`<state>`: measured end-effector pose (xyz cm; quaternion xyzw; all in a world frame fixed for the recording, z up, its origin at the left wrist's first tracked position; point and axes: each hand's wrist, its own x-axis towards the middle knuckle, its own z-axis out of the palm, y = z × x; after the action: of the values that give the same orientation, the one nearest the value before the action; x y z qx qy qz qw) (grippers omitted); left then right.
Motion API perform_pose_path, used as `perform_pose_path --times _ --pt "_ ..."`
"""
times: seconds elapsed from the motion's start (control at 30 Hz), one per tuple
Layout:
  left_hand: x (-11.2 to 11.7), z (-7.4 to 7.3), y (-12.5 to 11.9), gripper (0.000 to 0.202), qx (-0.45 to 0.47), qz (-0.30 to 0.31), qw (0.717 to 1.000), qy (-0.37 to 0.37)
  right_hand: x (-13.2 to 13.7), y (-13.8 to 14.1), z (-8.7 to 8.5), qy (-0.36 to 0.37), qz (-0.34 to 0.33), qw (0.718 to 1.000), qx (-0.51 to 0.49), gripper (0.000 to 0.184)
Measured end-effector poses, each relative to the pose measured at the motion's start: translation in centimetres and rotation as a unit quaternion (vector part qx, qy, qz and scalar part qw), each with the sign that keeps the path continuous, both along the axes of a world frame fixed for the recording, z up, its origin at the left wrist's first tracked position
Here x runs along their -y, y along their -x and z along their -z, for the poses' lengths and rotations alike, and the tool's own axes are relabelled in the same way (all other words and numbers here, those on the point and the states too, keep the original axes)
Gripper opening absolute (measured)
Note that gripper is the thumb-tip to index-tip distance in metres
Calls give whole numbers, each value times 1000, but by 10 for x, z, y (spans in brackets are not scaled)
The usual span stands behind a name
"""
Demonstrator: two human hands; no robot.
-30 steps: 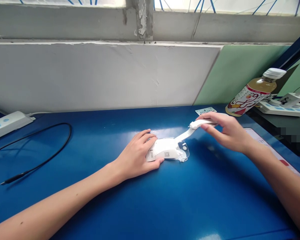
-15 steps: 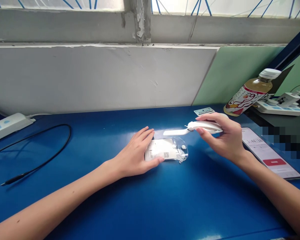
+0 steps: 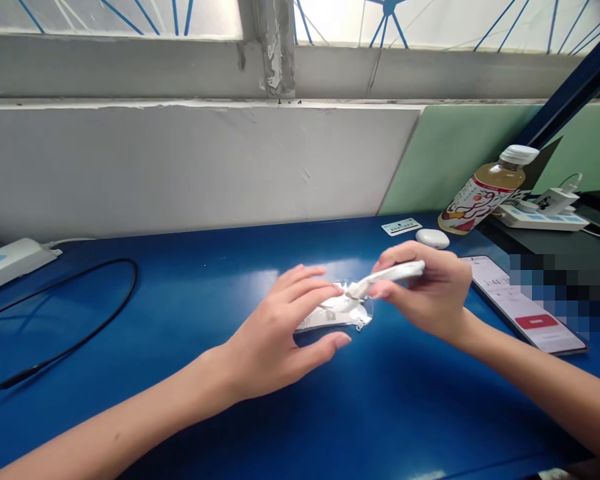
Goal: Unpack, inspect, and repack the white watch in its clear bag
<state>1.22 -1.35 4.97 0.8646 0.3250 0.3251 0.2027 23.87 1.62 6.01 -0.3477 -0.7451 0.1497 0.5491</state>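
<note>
My right hand (image 3: pixel 427 293) pinches a slim white strap-like piece (image 3: pixel 393 275) between thumb and fingers, its free end pointing left and down at a clear plastic pouch (image 3: pixel 339 312) with white printed labels. The pouch is lifted off the blue table (image 3: pixel 180 293) at its left end. My left hand (image 3: pixel 280 340) grips the pouch there, fingers above and thumb below. The two hands sit close together near the middle of the table.
A phone (image 3: pixel 523 303) with a lit screen lies right of my right hand. Behind it are a small white oval case (image 3: pixel 433 238), a small card (image 3: pixel 401 227) and a bottle of amber drink (image 3: pixel 483 190). A black cable (image 3: pixel 70 313) and a white power strip (image 3: pixel 7 261) lie at the left.
My right hand brought the white piece down and left, back to the pouch. My left hand rose from lying flat on the pouch and now lifts its left end off the table.
</note>
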Motion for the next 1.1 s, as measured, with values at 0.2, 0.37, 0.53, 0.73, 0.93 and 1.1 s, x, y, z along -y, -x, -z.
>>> perform_pose_path --times 0.2,0.37,0.53,0.73,0.93,1.1 --pt "8 -15 -10 29 141 49 946 289 -20 48 -27 138 -96 979 -113 45" --pt "7 -10 -15 31 287 84 823 484 -31 73 -18 322 -200 903 -201 63" --pt "4 -4 -16 40 337 114 743 567 -39 70 -6 429 -312 817 -226 63" --pt "-1 -1 -15 36 374 86 681 624 -44 66 -2 533 -440 669 -275 58" --pt "-5 5 -14 37 374 58 675 633 -47 68 -5 550 -434 645 -304 49" --pt "-6 4 -13 35 380 47 687 618 -49 65 -9 547 -425 647 -318 43"
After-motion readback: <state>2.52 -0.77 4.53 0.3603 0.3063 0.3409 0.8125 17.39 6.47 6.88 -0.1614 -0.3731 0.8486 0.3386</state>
